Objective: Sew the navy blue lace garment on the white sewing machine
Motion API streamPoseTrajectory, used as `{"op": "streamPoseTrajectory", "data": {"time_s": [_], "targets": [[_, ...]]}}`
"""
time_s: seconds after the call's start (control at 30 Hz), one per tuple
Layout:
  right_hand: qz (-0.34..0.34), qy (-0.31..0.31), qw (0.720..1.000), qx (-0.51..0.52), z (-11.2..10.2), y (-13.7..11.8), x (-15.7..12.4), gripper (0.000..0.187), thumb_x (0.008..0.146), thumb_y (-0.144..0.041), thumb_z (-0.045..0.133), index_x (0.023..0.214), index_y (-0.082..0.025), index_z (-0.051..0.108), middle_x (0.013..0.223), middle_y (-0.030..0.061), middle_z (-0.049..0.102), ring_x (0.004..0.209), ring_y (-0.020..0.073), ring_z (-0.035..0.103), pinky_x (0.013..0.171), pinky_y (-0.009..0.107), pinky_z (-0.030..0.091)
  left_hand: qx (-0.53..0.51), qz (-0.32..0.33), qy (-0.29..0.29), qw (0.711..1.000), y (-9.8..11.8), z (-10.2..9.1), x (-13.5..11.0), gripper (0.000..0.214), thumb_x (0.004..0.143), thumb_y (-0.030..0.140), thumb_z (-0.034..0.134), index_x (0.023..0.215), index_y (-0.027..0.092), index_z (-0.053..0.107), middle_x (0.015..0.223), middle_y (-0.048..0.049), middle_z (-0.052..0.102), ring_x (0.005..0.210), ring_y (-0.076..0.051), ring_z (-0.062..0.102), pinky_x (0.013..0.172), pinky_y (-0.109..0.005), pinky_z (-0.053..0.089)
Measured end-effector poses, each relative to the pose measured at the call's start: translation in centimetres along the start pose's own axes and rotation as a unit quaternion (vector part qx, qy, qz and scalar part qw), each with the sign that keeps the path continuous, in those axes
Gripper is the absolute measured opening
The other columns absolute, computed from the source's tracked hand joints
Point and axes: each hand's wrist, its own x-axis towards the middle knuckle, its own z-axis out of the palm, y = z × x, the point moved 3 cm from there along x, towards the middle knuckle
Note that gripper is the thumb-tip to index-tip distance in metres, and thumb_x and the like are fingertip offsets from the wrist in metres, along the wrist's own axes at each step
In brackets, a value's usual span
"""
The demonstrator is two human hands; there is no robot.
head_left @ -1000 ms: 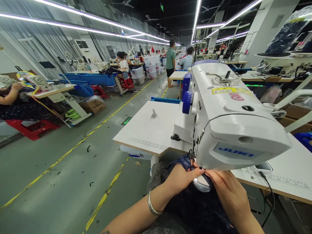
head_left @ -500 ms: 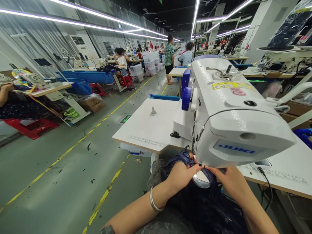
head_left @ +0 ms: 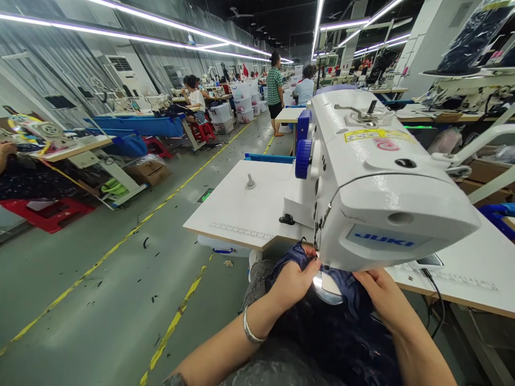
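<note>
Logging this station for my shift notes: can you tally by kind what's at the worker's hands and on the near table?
Hands: 2 (left hand, right hand)
Sewing machine: 1 (white sewing machine)
Dark blue fabric: 1 (dark blue fabric, under both hands at the needle)
White table: 1 (white table)
Bracelet: 1 (silver bracelet, left wrist)
Total: 6

Needle area out of sight
The sewing machine point(head_left: 374, 182) head hides the needle and both hands' fingertips; the dark fabric point(head_left: 341, 332) runs off the bottom edge.
</note>
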Motion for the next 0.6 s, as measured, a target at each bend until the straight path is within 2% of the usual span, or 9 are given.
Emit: {"op": "streamPoseTrajectory", "data": {"time_s": [0.17,0.33,0.6], "targets": [[-0.026,0.023,0.999,0.009,0.04,0.33,-0.09,0.034,0.090,-0.048,0.060,0.111,-0.022,0.066,0.114,0.0079,0.069,0.113,0.0244,0.061,0.105,0.042,0.044,-0.014,-0.004,0.020,1.000,0.13,-0.24,0.18,0.023,0.080,0.039,0.069,0.092,0.019,0.067,0.074,-0.0015,0.066,0.087,-0.022,0.062,0.078,-0.031,0.050],[-0.015,0.028,0.999,-0.009,-0.03,0.52,-0.11,0.030,0.090,-0.048,0.058,0.100,-0.022,0.068,0.109,0.0080,0.071,0.109,0.0250,0.063,0.105,0.044,0.044,0.012,0.000,0.018,1.000,0.43,-0.38,0.30,0.020,0.078,0.038,0.070,0.090,0.021,0.068,0.073,-0.0015,0.065,0.089,-0.023,0.062,0.078,-0.031,0.049],[-0.003,0.048,0.999,0.007,0.05,0.37,-0.12,0.030,0.084,-0.047,0.064,0.099,-0.021,0.067,0.105,0.0089,0.072,0.104,0.0260,0.065,0.102,0.044,0.046,0.052,0.013,0.018,0.998,0.45,-0.61,0.40,0.019,0.079,0.036,0.068,0.092,0.021,0.067,0.079,-0.0008,0.067,0.090,-0.022,0.062,0.080,-0.030,0.049]]}}
